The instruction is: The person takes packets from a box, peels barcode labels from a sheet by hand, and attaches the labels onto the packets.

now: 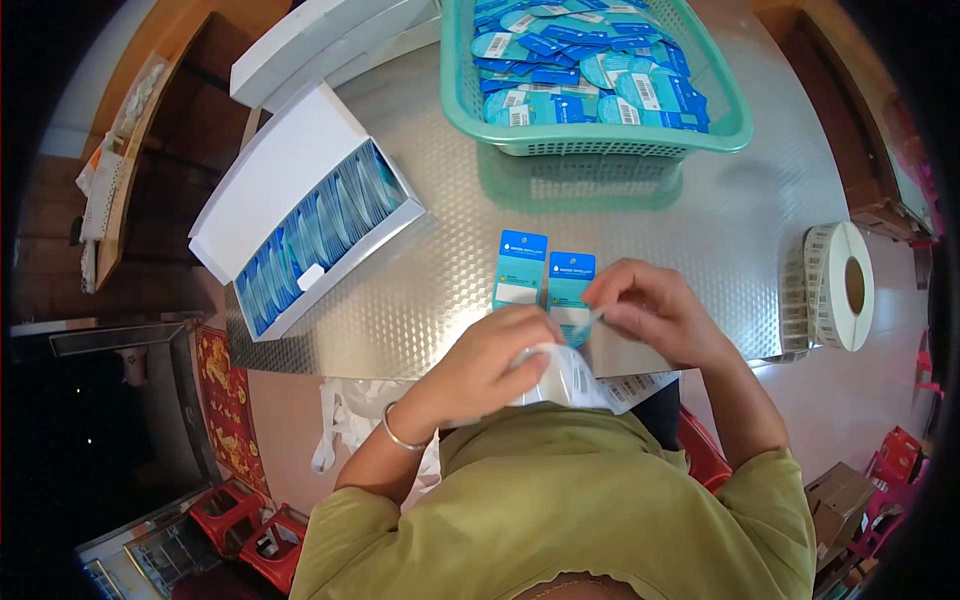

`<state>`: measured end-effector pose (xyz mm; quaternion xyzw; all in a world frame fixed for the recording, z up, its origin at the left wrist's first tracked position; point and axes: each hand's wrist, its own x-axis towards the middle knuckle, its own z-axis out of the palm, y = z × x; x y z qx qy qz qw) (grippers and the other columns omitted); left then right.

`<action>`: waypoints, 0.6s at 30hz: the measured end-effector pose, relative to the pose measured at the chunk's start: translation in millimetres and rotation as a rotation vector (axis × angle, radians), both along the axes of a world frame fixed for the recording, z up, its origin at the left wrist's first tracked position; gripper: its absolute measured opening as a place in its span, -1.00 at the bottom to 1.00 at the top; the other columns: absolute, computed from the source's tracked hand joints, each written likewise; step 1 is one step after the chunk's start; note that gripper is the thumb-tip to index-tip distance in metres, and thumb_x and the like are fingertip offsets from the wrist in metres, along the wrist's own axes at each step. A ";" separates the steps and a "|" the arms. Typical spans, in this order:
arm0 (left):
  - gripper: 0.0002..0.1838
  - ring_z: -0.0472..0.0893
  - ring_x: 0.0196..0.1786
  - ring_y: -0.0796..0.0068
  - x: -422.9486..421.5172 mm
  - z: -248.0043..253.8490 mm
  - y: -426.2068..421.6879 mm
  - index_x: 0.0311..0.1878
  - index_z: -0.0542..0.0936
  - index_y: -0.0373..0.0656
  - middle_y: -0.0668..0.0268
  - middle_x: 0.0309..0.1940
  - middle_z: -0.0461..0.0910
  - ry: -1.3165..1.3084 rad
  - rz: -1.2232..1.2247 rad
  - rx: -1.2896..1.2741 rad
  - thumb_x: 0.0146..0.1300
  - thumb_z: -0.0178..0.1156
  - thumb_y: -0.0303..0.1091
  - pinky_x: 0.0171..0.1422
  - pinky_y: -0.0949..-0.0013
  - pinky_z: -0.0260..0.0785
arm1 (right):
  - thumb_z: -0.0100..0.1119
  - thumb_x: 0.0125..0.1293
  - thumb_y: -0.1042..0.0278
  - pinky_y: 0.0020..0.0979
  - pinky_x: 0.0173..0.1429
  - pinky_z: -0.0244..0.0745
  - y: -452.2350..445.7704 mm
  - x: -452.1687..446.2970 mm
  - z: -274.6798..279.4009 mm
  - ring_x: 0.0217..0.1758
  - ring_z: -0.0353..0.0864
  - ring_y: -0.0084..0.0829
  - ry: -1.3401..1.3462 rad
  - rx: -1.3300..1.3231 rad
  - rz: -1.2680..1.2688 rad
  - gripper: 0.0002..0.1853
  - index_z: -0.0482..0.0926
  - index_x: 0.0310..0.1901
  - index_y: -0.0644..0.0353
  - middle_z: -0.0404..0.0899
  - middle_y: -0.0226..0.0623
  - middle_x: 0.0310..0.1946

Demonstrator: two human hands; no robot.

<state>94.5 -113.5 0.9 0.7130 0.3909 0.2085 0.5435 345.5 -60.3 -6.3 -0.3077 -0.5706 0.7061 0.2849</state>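
Observation:
My left hand (485, 365) is closed on a strip of barcode labels (575, 382), whose shiny backing bends over the table's front edge. My right hand (660, 312) pinches something small and pale, apparently a peeled label, just above the right one of two blue-and-teal packaging cards (572, 277). Beside it lies the other packaging card (521, 262), partly covered by my left hand. Both cards rest flat on the metal table, each with a white patch on its lower half.
A green basket (610, 143) heaped with similar barcoded cards stands at the back. On the left, an open white box (285, 185) holds a packed row of cards. At the right edge is a label roll (840, 285). Red stools (228, 512) stand on the floor.

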 end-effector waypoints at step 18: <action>-0.84 0.10 0.55 -0.05 32.2 -18.7 -10.1 -0.40 0.55 -0.12 0.42 0.38 0.39 0.429 -0.128 0.604 0.00 0.32 -0.31 0.49 -0.35 -0.19 | 0.24 0.35 0.45 -0.61 -0.44 0.27 17.6 2.1 -24.9 -0.48 0.40 -0.75 -0.365 0.000 -0.121 -0.89 0.52 -0.21 0.26 0.49 -0.54 -0.52</action>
